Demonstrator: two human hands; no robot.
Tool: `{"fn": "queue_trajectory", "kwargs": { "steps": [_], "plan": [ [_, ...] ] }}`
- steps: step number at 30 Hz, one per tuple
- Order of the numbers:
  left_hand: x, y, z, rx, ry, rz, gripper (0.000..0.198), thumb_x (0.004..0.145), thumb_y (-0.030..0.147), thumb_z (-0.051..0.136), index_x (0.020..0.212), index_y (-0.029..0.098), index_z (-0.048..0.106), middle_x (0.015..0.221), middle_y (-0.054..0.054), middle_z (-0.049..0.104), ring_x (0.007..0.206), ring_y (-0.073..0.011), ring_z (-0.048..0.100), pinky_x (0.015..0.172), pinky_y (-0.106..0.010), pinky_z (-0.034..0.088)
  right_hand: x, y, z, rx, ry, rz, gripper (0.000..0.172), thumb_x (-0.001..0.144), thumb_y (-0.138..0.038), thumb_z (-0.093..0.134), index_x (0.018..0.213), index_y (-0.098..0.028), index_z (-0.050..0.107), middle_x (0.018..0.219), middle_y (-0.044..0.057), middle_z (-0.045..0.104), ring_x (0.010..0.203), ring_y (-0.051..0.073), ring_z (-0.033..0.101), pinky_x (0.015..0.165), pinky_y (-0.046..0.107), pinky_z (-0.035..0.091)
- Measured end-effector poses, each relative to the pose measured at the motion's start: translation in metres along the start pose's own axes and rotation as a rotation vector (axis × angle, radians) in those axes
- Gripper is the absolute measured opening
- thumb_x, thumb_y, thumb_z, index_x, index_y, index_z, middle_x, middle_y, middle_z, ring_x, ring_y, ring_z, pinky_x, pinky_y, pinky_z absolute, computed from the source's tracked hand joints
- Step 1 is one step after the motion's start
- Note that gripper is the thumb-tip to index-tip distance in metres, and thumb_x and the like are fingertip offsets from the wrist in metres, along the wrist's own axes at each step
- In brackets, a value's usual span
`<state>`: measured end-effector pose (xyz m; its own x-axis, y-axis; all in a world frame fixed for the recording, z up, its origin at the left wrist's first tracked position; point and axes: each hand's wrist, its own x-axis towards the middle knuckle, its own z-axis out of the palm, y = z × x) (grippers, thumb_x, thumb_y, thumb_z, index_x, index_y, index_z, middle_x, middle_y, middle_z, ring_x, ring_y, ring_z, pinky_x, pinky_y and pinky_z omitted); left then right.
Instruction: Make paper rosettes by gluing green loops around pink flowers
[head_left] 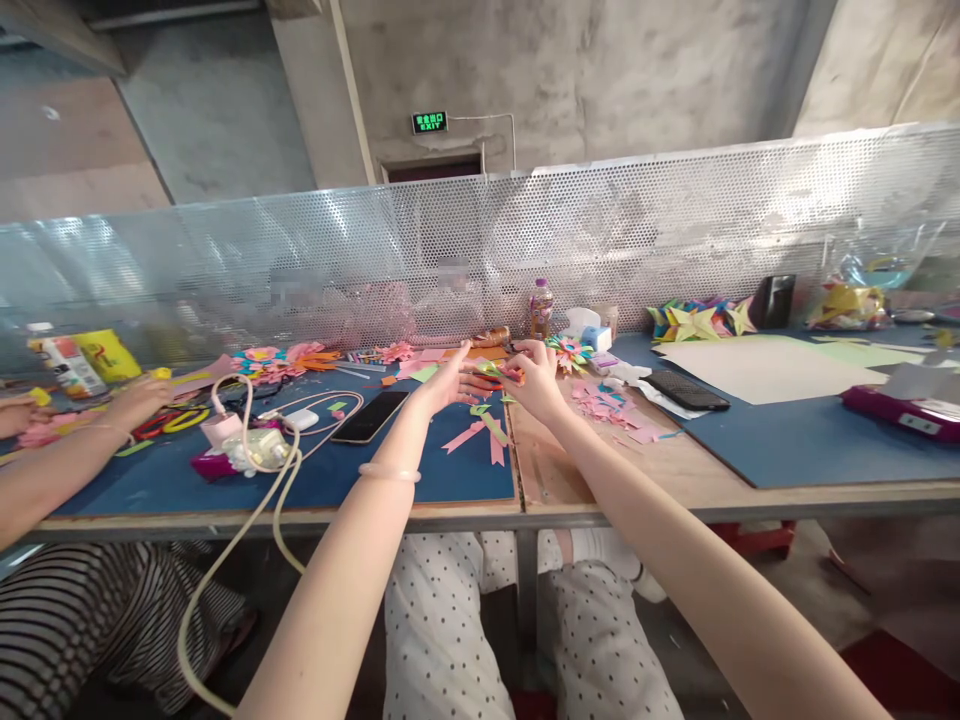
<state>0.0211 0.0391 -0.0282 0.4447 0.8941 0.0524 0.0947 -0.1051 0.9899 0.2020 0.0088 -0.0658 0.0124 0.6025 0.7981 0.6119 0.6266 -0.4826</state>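
Observation:
My left hand [448, 382] reaches out over the table with its fingers stretched flat, palm turned toward the right. My right hand [534, 378] is curled, its fingers pinching a small folded piece of coloured paper [496, 372] that sits between the two hands. My left fingertips touch or nearly touch that paper. Pink and green paper strips [480, 432] lie on the blue mat [420, 470] just below my hands. A black phone [370, 416] rests left of my left wrist.
A co-worker's arm [67, 450] in a striped garment works at the left beside white cables [270, 450] and paper flowers [270, 362]. Pink scraps [609, 408], a second phone [684, 390], a bottle [541, 308], folded paper stars [697, 320] and a perforated screen [525, 240] lie beyond.

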Motion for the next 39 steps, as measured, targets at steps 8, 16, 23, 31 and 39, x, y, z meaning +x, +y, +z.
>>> {"fn": "queue_trajectory", "kwargs": {
  "steps": [8, 16, 23, 31, 39],
  "plan": [
    [-0.002, -0.001, 0.006, -0.123, -0.05, 0.028, 0.024, 0.077, 0.03, 0.063, 0.095, 0.015, 0.064, 0.091, -0.008, 0.068, 0.077, -0.0164, 0.065, 0.067, -0.029, 0.051, -0.006, -0.015, 0.0, -0.173, -0.163, -0.273, 0.014, 0.078, -0.016, 0.055, 0.086, -0.022, 0.063, 0.115, 0.011, 0.05, 0.105, 0.03, 0.039, 0.09, 0.045, 0.034],
    [0.002, -0.006, 0.001, -0.072, 0.081, 0.183, 0.022, 0.073, 0.017, 0.062, 0.095, 0.014, 0.06, 0.082, -0.005, 0.066, 0.068, -0.0119, 0.062, 0.069, -0.028, 0.049, -0.006, -0.012, 0.005, -0.071, -0.033, -0.107, 0.023, 0.08, -0.025, 0.051, 0.101, -0.021, 0.06, 0.114, 0.011, 0.05, 0.109, 0.029, 0.041, 0.095, 0.047, 0.032],
    [0.003, -0.005, 0.006, -0.019, 0.079, 0.219, 0.035, 0.072, 0.015, 0.062, 0.107, 0.015, 0.059, 0.091, -0.007, 0.065, 0.064, -0.0106, 0.06, 0.061, -0.026, 0.048, 0.0, 0.003, 0.007, 0.194, -0.003, 0.252, 0.059, 0.071, -0.046, 0.064, 0.12, -0.017, 0.048, 0.114, 0.015, 0.054, 0.105, 0.027, 0.052, 0.09, 0.044, 0.042],
    [0.004, -0.007, 0.005, 0.034, 0.096, 0.194, 0.034, 0.074, 0.023, 0.065, 0.106, 0.015, 0.061, 0.09, -0.007, 0.065, 0.066, -0.0113, 0.059, 0.06, -0.025, 0.046, 0.001, 0.001, 0.005, 0.505, -0.101, 0.456, 0.055, 0.068, -0.038, 0.07, 0.114, -0.015, 0.053, 0.092, 0.007, 0.061, 0.078, 0.018, 0.061, 0.066, 0.03, 0.053],
    [0.006, -0.011, 0.004, 0.062, 0.142, 0.163, 0.028, 0.075, 0.03, 0.064, 0.099, 0.015, 0.064, 0.095, -0.009, 0.066, 0.076, -0.016, 0.062, 0.065, -0.028, 0.047, 0.002, 0.003, 0.007, 0.622, -0.075, 0.551, 0.059, 0.065, -0.036, 0.072, 0.116, -0.017, 0.051, 0.091, 0.005, 0.058, 0.078, 0.018, 0.063, 0.066, 0.03, 0.056]
  ]
}}
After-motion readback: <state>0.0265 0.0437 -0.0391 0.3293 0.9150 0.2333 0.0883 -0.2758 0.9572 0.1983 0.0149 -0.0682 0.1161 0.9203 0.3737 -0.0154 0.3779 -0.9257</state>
